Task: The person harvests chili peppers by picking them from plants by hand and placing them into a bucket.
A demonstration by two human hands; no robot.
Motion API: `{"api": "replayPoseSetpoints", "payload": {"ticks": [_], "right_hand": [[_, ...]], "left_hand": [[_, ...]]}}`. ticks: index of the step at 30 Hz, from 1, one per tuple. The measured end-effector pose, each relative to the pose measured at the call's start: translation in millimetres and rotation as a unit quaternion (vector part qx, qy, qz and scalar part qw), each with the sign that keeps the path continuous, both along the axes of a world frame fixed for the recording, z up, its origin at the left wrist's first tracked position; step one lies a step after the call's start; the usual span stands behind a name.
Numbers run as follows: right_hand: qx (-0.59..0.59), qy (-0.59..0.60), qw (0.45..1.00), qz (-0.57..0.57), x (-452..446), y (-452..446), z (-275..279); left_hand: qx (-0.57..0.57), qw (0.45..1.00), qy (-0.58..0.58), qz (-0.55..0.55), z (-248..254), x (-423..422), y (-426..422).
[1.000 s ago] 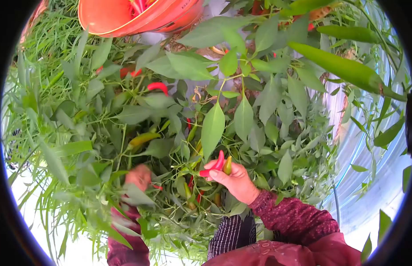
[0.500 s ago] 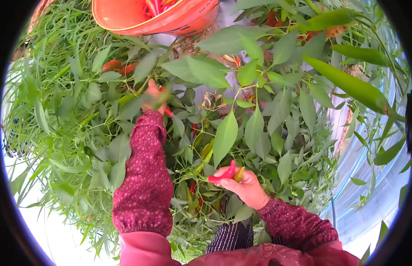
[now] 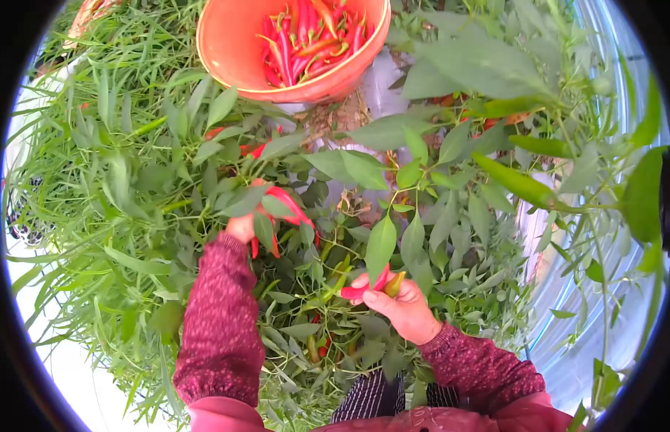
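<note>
My left hand (image 3: 240,226) is among the leaves at left of centre, partly covered by them. Several red chili peppers (image 3: 289,204) stick out around its fingers, and it appears closed on them. In front of my body, my right hand (image 3: 408,311) is closed around red chili peppers (image 3: 355,292) and one greenish-brown chili pepper (image 3: 394,284). Leafy chili plants surround both hands. Below, between my forearms, more red and green chili peppers (image 3: 313,348) hang among the foliage.
An orange-red bucket (image 3: 227,54) with many red chili peppers (image 3: 306,39) stands beyond my hands. Large green chili peppers (image 3: 519,178) hang close at the right. Long grass-like leaves (image 3: 83,237) crowd the left, and clear plastic sheeting (image 3: 594,288) runs along the right.
My left hand has drawn back toward my body, with red chili peppers moving along with it. The view has shifted, so more of the bucket shows. My right hand keeps its grip.
</note>
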State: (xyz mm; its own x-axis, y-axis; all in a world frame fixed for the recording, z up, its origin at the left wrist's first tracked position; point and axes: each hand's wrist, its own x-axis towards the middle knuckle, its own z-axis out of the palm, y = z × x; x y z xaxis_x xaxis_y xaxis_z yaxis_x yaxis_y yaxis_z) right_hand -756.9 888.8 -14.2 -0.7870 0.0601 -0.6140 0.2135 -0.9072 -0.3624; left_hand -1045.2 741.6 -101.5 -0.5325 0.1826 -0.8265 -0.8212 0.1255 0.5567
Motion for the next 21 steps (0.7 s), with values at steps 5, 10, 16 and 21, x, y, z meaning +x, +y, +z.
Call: {"api": "replayPoseSetpoints", "payload": {"ticks": [5, 10, 16, 21], "right_hand": [[0.156, 0.037, 0.985, -0.063, -61, 64, 39], [0.283, 0.109, 0.926, -0.224, -187, 136, 62], [0.432, 0.054, 0.882, -0.181, -262, 179, 12], [0.286, 0.099, 0.948, -0.098, -167, 155, 9]], "left_hand": [[-0.046, 0.919, 0.282, -0.273, 108, 5, 61], [0.009, 0.836, 0.525, -0.160, 193, -46, 179], [-0.045, 0.792, 0.545, -0.271, 164, -76, 216], [-0.104, 0.717, 0.386, -0.571, 99, -70, 125]]}}
